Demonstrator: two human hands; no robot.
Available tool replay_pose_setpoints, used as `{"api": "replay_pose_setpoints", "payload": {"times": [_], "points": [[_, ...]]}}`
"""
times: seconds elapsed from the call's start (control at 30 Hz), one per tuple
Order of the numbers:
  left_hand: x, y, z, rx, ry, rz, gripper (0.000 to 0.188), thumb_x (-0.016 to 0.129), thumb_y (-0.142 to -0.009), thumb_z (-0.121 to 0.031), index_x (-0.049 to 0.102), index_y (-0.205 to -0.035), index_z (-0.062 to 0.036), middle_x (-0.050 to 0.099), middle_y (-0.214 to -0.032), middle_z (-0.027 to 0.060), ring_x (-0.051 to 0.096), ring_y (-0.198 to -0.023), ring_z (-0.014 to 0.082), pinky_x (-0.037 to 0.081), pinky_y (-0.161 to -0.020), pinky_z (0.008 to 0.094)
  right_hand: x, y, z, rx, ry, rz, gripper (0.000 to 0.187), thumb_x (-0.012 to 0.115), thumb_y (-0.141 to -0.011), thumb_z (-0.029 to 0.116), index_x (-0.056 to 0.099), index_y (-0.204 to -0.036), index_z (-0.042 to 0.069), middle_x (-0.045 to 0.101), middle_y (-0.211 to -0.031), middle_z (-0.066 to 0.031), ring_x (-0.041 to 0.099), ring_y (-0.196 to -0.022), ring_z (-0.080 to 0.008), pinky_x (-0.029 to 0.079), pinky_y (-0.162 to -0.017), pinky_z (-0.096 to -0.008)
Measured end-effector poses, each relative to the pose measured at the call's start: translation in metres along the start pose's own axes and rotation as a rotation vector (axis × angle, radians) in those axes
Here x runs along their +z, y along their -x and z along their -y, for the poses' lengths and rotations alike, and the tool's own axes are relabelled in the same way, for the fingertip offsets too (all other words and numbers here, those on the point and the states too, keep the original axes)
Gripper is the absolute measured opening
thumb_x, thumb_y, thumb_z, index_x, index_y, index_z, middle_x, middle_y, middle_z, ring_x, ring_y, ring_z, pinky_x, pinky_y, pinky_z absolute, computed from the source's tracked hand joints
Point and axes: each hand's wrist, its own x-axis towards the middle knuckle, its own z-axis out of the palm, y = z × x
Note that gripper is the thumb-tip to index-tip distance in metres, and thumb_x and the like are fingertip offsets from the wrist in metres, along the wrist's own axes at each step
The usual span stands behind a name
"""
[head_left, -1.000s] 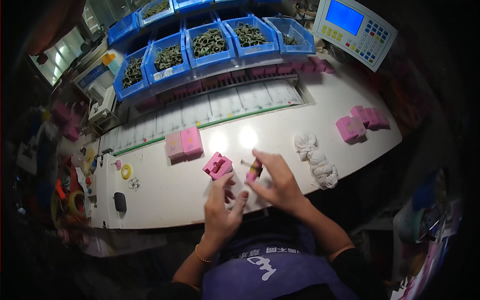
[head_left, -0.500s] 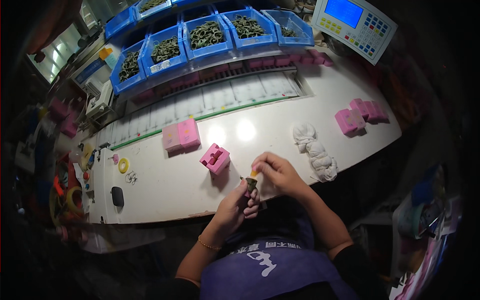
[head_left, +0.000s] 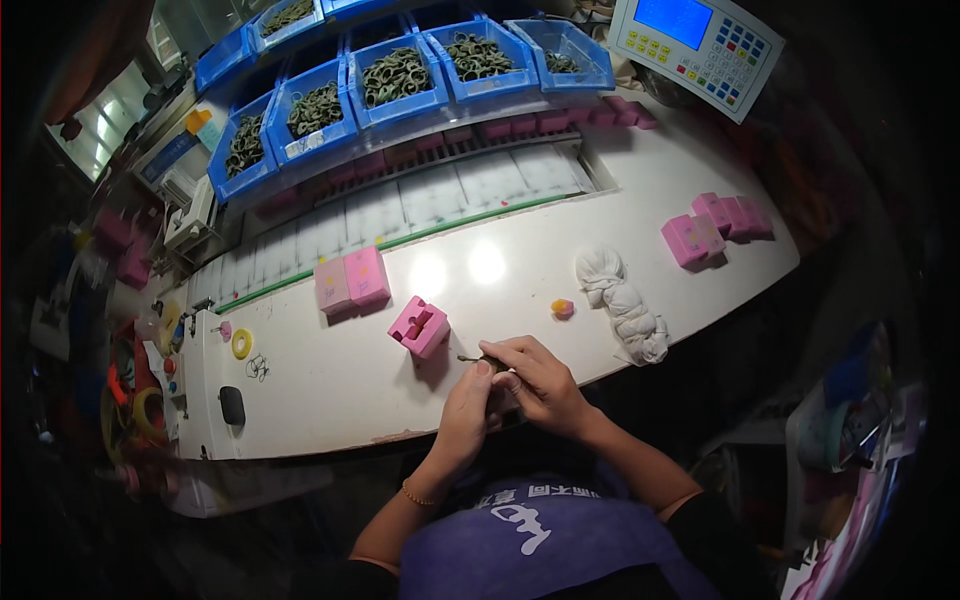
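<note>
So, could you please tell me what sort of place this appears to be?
It looks like a small-parts workshop: blue bins hold heaps of dark ring-shaped pieces, a notched pink block stands on the white workbench, and a keypad panel overlooks it.

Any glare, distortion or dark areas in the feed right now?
Head view: two bright glare spots on the glossy white tabletop; its front edge bowed by the fisheye; the outer rim nearly black; a soft shadow beside the notched pink block; the small dark piece between the left hand and right hand mostly covered, its detail too small to make out.
</note>
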Motion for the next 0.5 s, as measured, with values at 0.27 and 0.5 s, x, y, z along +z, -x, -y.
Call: {"api": "replay_pose_setpoints", "payload": {"times": [0.27, 0.5], "points": [[0.012, 0.012, 0.006, -0.031, -0.084, 0.191, 0.033, 0.044, -0.109, -0.035, 0.053, -0.096, -0.0065, 0.047, -0.074, -0.0038, 0.041, -0.06, 0.0038, 0.036, -0.055, 0.0207, -0.017, -0.023, -0.029, 0.174, 0.106, -0.098, 0.037, 0.061, -0.093, 0.003, 0.06, -0.13, 0.0, 0.06, -0.117, -0.0168, 0.06, -0.105, -0.0296, 0.05, -0.088, -0.0355], [-0.007, 0.016, -0.008, 0.144, -0.227, -0.08, 0.025, 0.063, -0.1, -0.016, 0.064, -0.119, -0.0004, 0.059, -0.085, -0.0033, 0.049, -0.067, 0.0028, 0.042, -0.06, 0.0195, -0.056, -0.014, -0.027, 0.064, 0.719, -0.173, 0.033, 0.066, -0.091, 0.011, 0.063, -0.122, 0.002, 0.061, -0.123, -0.0141, 0.055, -0.113, -0.0324, 0.044, -0.099, -0.042]]}}
